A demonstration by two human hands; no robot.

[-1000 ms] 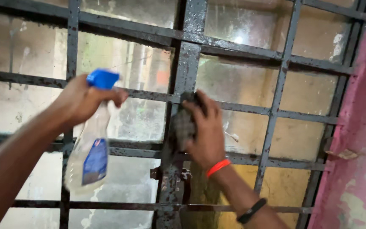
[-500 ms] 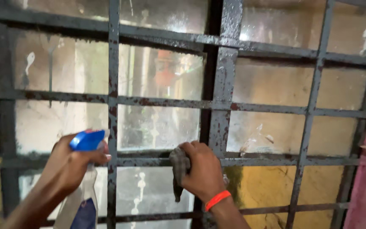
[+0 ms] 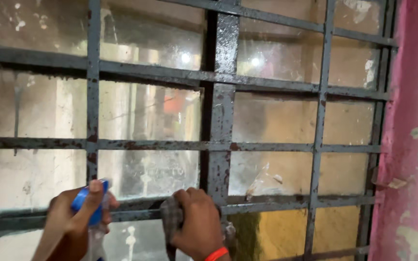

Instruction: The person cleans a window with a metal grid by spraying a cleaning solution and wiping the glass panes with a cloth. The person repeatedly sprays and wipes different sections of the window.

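My left hand (image 3: 71, 224) grips a clear spray bottle with a blue trigger head (image 3: 89, 205) at the lower left, low in front of the window. My right hand (image 3: 198, 227), with an orange band at the wrist, presses a dark grey cloth (image 3: 169, 217) against the lower horizontal bar of the rusty grey metal window grille (image 3: 218, 145), just left of the thick central upright. Dirty, streaked glass panes (image 3: 148, 113) sit behind the bars. Most of the bottle's body is cut off by the frame's bottom edge.
A pink painted wall (image 3: 412, 145) with peeling patches borders the window on the right. The lower right panes (image 3: 279, 232) look yellowish. The grille's bars leave narrow gaps in front of the glass.
Both hands have dropped lower in view. The cloth slid from the central upright down to the lower horizontal bar. The view has swung left and then back right.
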